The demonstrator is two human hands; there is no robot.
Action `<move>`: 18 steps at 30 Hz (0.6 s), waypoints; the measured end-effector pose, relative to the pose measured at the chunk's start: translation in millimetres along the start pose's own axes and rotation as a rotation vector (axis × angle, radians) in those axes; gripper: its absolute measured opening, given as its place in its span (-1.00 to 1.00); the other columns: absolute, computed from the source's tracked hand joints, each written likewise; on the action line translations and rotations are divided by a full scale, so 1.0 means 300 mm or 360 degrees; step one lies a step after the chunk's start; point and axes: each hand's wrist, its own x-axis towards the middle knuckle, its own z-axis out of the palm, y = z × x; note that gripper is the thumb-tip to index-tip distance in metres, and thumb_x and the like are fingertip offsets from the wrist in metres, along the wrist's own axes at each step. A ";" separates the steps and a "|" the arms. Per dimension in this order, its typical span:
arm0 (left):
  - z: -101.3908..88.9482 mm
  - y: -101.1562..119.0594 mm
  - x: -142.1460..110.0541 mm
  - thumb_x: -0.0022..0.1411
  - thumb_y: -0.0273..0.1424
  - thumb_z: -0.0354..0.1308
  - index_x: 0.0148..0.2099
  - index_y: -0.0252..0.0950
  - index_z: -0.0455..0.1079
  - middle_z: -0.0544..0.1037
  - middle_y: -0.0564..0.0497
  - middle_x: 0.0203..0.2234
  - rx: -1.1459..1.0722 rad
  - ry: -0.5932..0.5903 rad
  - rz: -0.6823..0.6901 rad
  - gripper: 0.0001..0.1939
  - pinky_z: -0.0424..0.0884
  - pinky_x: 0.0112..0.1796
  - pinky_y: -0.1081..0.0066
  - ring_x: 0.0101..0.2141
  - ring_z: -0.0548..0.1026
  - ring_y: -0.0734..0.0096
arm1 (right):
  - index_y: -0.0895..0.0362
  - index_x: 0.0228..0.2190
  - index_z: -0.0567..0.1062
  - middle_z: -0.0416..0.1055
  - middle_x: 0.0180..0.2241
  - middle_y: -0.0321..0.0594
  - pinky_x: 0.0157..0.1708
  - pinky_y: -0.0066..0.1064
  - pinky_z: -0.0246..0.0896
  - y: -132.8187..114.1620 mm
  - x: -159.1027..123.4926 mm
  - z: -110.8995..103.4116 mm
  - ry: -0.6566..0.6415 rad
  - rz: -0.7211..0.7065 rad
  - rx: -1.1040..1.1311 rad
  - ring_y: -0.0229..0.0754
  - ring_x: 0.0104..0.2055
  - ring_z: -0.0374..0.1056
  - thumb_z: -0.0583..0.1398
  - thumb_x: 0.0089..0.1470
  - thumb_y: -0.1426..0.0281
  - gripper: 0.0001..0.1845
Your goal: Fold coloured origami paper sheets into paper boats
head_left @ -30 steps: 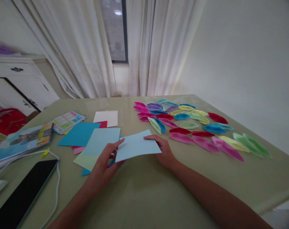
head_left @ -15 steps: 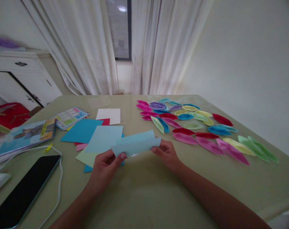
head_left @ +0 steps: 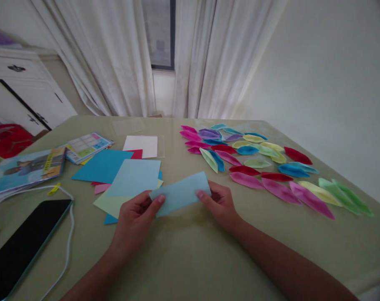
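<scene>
A light blue sheet of paper [head_left: 181, 193], folded into a narrow rectangle, is held above the table between both hands. My left hand [head_left: 139, 217] pinches its left end, thumb on top. At the right end, my right hand [head_left: 219, 205] grips the paper with its thumb pressed on the face and the fingers curled behind. Just left of the folded paper lies a stack of coloured sheets, with a flat light blue sheet [head_left: 136, 177] on top and a pale green sheet [head_left: 113, 205] partly under it.
Several folded paper petal shapes [head_left: 248, 180] are spread over the right of the table. To the left lie a blue sheet [head_left: 104, 165], a white square sheet [head_left: 143, 145], booklets [head_left: 27, 167], a black phone [head_left: 30, 246] and a white cable [head_left: 69, 234]. Curtains hang behind.
The folded paper's two layers now lie together as one neat strip, where before the edges stood apart. Both hands keep their hold. The view has shifted slightly.
</scene>
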 end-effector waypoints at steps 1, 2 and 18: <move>-0.008 -0.006 0.004 0.19 -0.01 0.40 -0.40 -0.30 0.52 0.43 0.12 -0.64 0.0057 0.0001 0.0016 -0.57 0.27 -0.53 0.51 -0.56 0.38 0.46 | 0.14 -0.39 0.62 0.43 -0.43 -0.23 -0.35 -0.39 0.28 0.001 -0.002 0.000 -0.0010 0.0005 -0.0007 -0.18 -0.37 0.31 0.34 0.23 0.18 -0.71; -0.015 -0.012 0.007 0.21 -0.02 0.39 -0.46 -0.29 0.47 0.38 0.14 -0.66 0.0089 -0.0003 0.0032 -0.54 0.20 -0.55 0.52 -0.59 0.31 0.50 | 0.14 -0.38 0.62 0.44 -0.42 -0.23 -0.36 -0.39 0.27 0.003 -0.004 0.001 -0.0011 0.0006 -0.0008 -0.18 -0.37 0.31 0.34 0.22 0.17 -0.71; -0.005 -0.018 0.014 0.20 -0.08 0.42 0.19 -0.27 0.53 0.49 0.12 -0.56 -0.0080 -0.0128 -0.0017 -0.41 0.33 -0.48 0.50 -0.49 0.48 0.39 | 0.14 -0.38 0.59 0.38 -0.40 -0.27 -0.35 -0.41 0.20 -0.009 0.002 0.006 0.0043 -0.0069 -0.0006 -0.22 -0.35 0.28 0.32 0.28 0.24 -0.75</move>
